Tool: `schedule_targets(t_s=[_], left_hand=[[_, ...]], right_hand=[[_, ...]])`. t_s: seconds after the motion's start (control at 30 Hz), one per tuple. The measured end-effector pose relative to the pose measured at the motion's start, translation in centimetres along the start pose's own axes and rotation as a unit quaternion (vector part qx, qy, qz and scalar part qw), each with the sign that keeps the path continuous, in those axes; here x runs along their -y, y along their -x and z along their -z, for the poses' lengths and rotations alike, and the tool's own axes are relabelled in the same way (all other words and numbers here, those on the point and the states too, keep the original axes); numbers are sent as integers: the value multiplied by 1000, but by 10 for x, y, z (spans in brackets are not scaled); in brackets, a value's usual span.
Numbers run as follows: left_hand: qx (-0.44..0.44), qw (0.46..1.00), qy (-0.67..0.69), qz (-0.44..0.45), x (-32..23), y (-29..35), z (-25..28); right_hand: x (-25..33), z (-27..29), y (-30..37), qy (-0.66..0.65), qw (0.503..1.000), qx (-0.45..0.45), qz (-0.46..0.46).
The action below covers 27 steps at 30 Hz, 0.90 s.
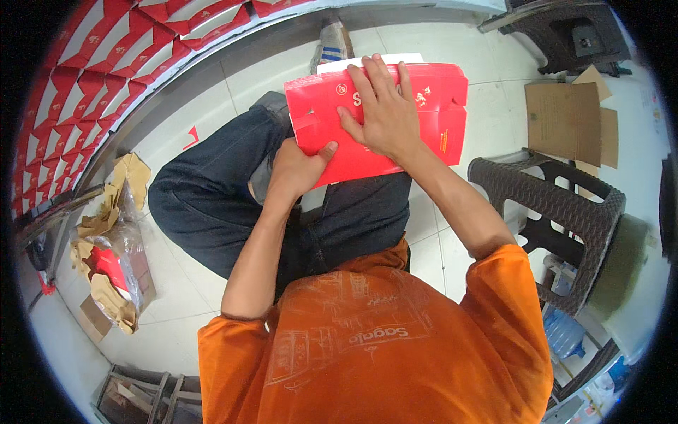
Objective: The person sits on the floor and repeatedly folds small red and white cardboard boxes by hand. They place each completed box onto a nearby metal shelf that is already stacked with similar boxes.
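Observation:
A stack of flat red printed card sheets [441,127], which look like unfolded boxes, rests over my crossed legs. White card shows along its far edge. My left hand [300,166] grips the near left corner, thumb on top and the other fingers hidden underneath. Across the top of the stack lies my right hand [385,116], fingers stretched out and spread, their tips reaching the far edge.
Rows of folded red-and-white boxes [92,92] fill a surface at left. On the tiled floor stands an opened carton with plastic and brown paper [116,272]. Dark plastic stools [565,205] and a cardboard box [561,120] are at right. A red scrap [191,137] lies beyond my knee.

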<state>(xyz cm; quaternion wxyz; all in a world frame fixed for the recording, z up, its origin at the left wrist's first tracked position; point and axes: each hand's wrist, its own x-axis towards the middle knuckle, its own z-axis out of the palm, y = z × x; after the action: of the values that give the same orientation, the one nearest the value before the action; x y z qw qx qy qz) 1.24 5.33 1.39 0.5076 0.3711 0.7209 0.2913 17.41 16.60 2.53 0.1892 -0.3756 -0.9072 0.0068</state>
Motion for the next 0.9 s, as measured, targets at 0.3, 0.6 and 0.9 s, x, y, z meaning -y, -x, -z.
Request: schedule_targets(t_s=[0.3,0.6,0.9], left_hand=[[144,956,195,-166,36,60,52],[94,956,278,23,53,49,7],[119,958,262,-20,53,47,-2]], right_hand=[[50,138,37,37,996,42,67],[52,45,115,-132,935,318,83],[5,75,0,1,1000,-16,-12]])
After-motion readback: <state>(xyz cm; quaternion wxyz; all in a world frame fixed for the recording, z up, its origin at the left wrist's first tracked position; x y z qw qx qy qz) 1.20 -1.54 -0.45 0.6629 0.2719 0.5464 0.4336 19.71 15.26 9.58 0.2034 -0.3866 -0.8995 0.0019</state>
